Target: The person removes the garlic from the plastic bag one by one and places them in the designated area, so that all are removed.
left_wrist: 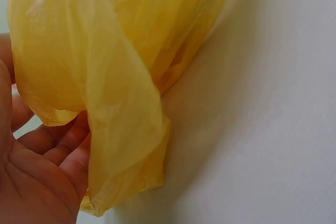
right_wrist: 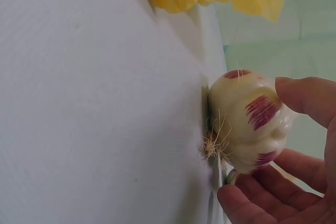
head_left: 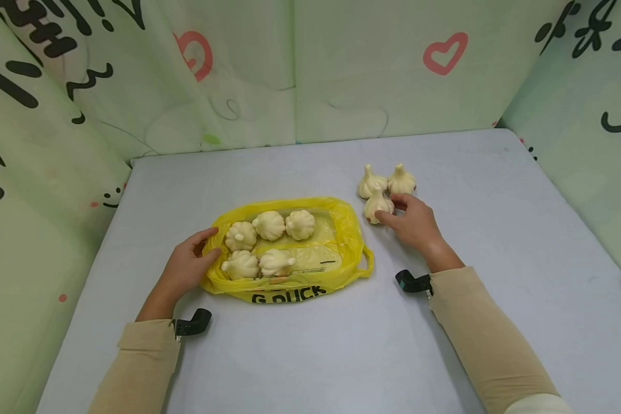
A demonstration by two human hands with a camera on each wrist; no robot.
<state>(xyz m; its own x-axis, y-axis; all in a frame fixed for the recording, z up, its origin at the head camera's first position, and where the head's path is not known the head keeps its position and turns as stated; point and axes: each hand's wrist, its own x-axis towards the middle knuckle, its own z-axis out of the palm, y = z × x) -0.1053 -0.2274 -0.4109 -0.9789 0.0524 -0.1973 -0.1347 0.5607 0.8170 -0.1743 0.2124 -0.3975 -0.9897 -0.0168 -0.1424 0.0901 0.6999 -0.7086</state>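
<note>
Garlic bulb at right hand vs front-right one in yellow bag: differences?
In the head view, the outer bulb points its stem toward the top; the bagged bulb points its stem right. The right hand touches the outer bulb; no hand touches the bagged bulb. Both are pale and lobed.

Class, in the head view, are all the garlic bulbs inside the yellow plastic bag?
No: three garlic bulbs sit outside the yellow plastic bag, to its right.

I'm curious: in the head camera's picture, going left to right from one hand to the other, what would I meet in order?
Left hand at the bag's edge → yellow bag with five bulbs inside → the nearest loose garlic bulb → right hand, fingers on that bulb.
</note>
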